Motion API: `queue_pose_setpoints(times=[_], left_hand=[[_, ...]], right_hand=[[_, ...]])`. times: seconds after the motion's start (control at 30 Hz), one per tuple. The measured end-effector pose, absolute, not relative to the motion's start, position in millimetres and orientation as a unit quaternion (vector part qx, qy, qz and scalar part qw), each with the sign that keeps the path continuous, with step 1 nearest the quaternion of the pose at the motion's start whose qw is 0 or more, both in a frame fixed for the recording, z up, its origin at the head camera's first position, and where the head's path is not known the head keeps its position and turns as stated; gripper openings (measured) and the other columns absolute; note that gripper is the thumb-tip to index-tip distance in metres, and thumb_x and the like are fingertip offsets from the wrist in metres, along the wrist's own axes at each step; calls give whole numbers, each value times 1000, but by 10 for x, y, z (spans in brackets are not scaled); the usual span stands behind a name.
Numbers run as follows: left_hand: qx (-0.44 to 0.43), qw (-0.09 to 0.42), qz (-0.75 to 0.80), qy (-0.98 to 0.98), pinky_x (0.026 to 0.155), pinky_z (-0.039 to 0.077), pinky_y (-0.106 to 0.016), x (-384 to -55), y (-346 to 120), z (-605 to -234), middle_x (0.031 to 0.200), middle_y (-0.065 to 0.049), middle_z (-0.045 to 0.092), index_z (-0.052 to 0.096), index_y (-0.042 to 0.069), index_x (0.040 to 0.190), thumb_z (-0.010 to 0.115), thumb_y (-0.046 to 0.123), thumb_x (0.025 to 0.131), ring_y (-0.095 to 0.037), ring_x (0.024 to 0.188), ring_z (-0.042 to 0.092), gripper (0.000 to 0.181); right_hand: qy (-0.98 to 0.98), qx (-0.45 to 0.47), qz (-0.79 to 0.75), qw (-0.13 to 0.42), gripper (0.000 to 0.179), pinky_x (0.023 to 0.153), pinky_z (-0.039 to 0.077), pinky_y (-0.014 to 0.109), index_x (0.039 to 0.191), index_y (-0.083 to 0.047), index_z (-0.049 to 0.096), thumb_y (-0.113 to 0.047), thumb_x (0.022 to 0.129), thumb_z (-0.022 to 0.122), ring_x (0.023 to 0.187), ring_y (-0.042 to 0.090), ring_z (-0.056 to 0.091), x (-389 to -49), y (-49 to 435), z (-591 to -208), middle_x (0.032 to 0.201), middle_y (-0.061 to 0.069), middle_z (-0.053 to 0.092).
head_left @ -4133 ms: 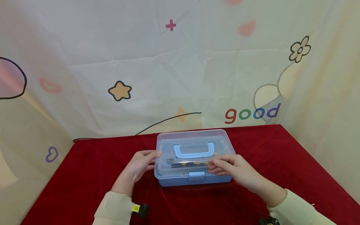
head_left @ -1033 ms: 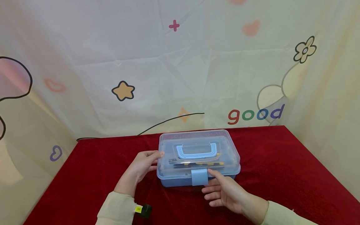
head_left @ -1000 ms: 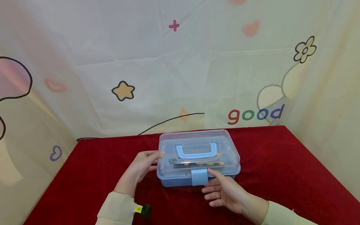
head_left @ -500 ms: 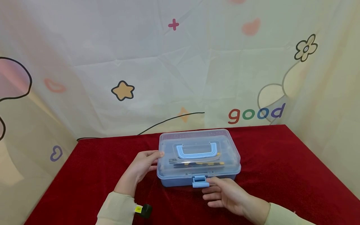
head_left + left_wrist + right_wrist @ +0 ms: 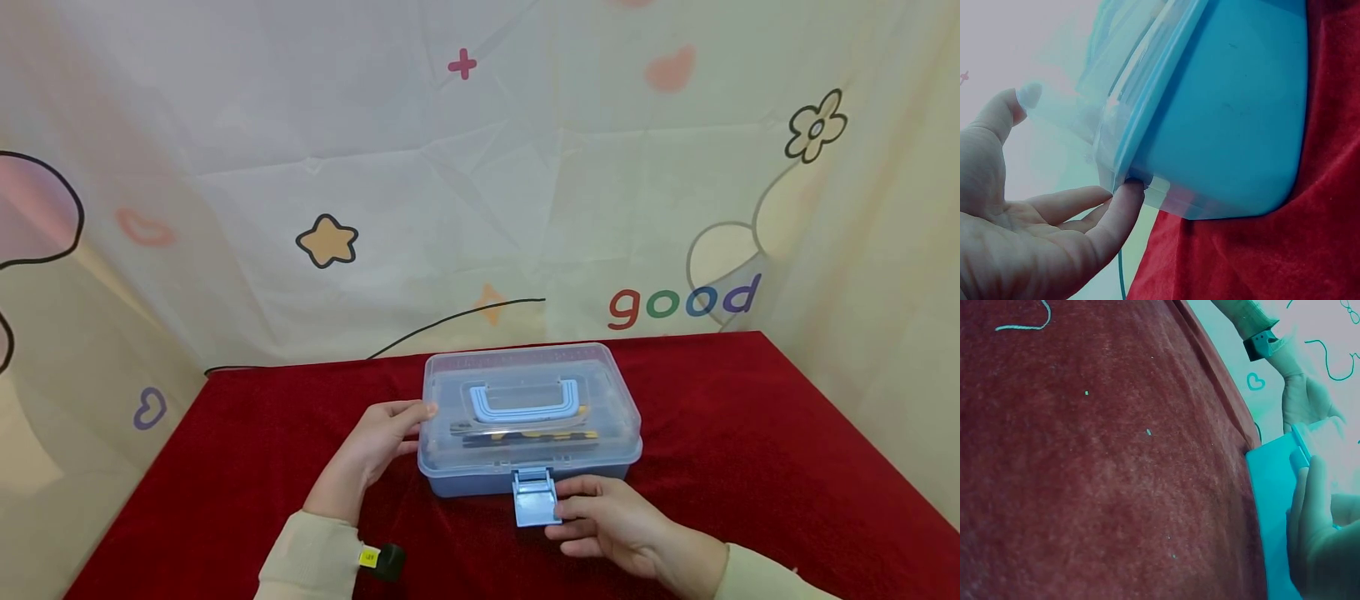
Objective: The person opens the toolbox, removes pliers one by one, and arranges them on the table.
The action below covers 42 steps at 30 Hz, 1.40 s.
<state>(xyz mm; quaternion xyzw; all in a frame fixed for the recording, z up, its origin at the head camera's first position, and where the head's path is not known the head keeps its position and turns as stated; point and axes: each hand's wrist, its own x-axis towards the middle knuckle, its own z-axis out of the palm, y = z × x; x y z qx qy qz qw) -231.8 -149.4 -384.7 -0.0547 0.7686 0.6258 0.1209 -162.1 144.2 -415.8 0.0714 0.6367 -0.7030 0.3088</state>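
A blue plastic storage box (image 5: 472,485) with a clear lid (image 5: 517,367) and a blue carry handle (image 5: 525,413) stands on the red cloth. Through the lid, dark and yellow long items (image 5: 536,437) show unclearly. My left hand (image 5: 378,442) grips the box's left end, thumb on the lid and fingers under the rim, as the left wrist view shows. At the front, the blue latch (image 5: 536,507) hangs swung down, off the lid's edge. My right hand (image 5: 622,525) touches the latch's right edge with loosely extended fingers. The lid lies down on the box.
Red velvet cloth (image 5: 247,467) covers the table. A pale curtain (image 5: 450,183) with printed shapes and letters rises behind it. A short piece of white string (image 5: 1025,327) lies on the cloth in the right wrist view.
The latch has swung from upright against the lid to hanging down. My right hand moved from above the lid to the latch, then slightly downward with it. My left hand keeps its grip.
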Motion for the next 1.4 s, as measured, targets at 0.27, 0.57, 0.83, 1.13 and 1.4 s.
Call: queue_pose_setpoints(times=[0.27,0.57,0.83,1.13,1.4], left_hand=[[-55,119,625,770,91,53,-38,-2322,-1486,-3849,126,-11,59,52,6,132,65,41,87,-25,111,58,59],[-56,117,626,769,91,54,-37,-2336,-1483,-3844,125,-11,60,53,6,131,66,40,86,-24,110,59,58],[-57,118,626,769,91,54,-37,-2345,-1480,-3847,124,-11,60,54,6,131,66,41,85,-23,109,60,59],[-60,121,627,767,91,54,-37,-2359,-1488,-3858,124,-9,61,55,7,130,67,42,84,-24,109,59,58],[-60,118,623,771,92,53,-38,-2340,-1494,-3878,127,-10,58,53,7,132,67,44,84,-26,112,58,62]], right_hand=[[621,63,-716,312,49,78,58,38,131,7,37,-7,90,57,87,21,70,-1614,1456,-4171,105,15,62],[622,65,-716,310,57,87,54,47,137,14,32,-18,93,51,101,27,65,-1625,1457,-4168,124,24,55],[641,67,-702,301,53,84,55,48,135,14,36,-20,95,41,100,28,65,-1652,1480,-4166,123,24,59],[671,67,-680,287,53,80,57,46,132,13,42,-22,93,47,98,29,66,-1636,1478,-4101,124,26,58],[717,-7,-643,269,50,82,56,42,126,9,52,-29,93,53,106,27,63,-1630,1518,-3988,126,25,58]])
